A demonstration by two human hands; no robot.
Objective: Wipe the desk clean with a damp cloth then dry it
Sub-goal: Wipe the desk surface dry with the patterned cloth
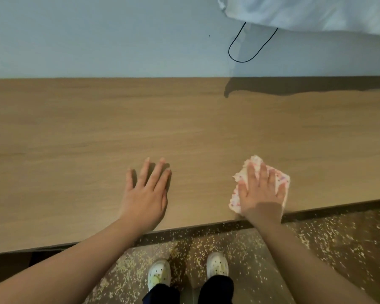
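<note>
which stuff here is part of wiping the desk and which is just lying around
Part of the job:
desk
cloth, pressed flat under the right hand
left hand, flat on the desk

Just lying about:
black cable
white fabric
scattered grains
shoes

Setting: domestic room, probably a bedroom. Wood-grain desk point(119, 128) sits against a plain pale wall point(97, 40). White fabric point(316, 12) and a looped black cord point(242, 61) hang above; soft clogs point(159, 273) worn below.

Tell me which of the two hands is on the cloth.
The right hand, pressing flat on the crumpled white pink-speckled cloth near the front edge of the light brown wooden desk. The left hand lies flat on bare wood.
</note>
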